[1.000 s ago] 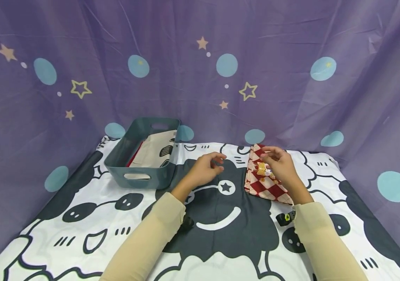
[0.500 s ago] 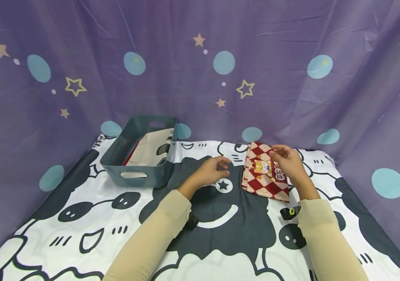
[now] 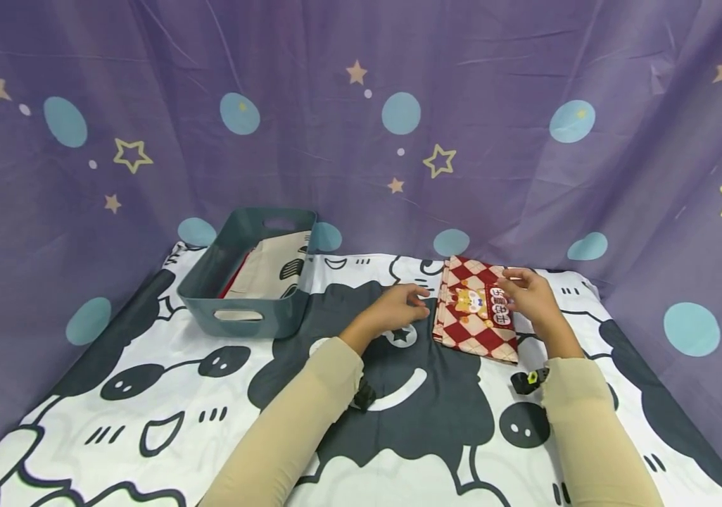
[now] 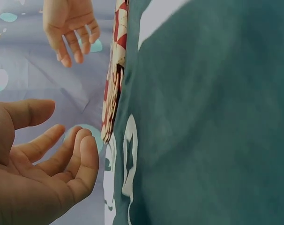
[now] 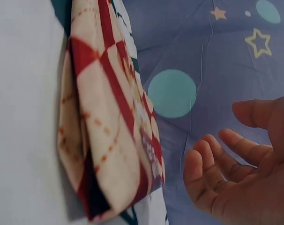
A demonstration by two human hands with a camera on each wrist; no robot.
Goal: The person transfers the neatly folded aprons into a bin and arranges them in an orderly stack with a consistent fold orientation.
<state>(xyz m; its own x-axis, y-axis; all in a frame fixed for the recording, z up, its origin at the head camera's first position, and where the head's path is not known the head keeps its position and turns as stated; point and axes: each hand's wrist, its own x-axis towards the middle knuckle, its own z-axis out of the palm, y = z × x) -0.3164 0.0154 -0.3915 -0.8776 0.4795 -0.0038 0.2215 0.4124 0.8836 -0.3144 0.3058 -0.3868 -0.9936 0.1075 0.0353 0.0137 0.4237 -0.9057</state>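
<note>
A folded cloth (image 3: 471, 334) with red and cream diamonds, a cartoon animal and a label lies flat at the back right of the bed-like surface. Just beyond its left edge hovers my left hand (image 3: 393, 311), fingers relaxed and holding nothing. My right hand (image 3: 537, 304) hangs over the cloth's right edge, its fingers loosely bent. In the right wrist view, a gap separates this hand (image 5: 240, 176) from the cloth's thick folded side (image 5: 109, 122). The left wrist view shows my left hand (image 4: 50, 164) palm up beside the cloth's layered edge (image 4: 115, 89), also apart from it.
A teal basket (image 3: 285, 319) with handle holes stands at the back left, holding a folded beige cloth (image 3: 269, 267) with dark prints and a red edge. A cartoon-patterned sheet (image 3: 165, 366) covers the surface. A purple curtain (image 3: 310, 169) hangs behind.
My right hand has moved right, off the cloth's middle, uncovering its animal print and label. My left hand has moved right, closer to the cloth. The head view has shifted slightly.
</note>
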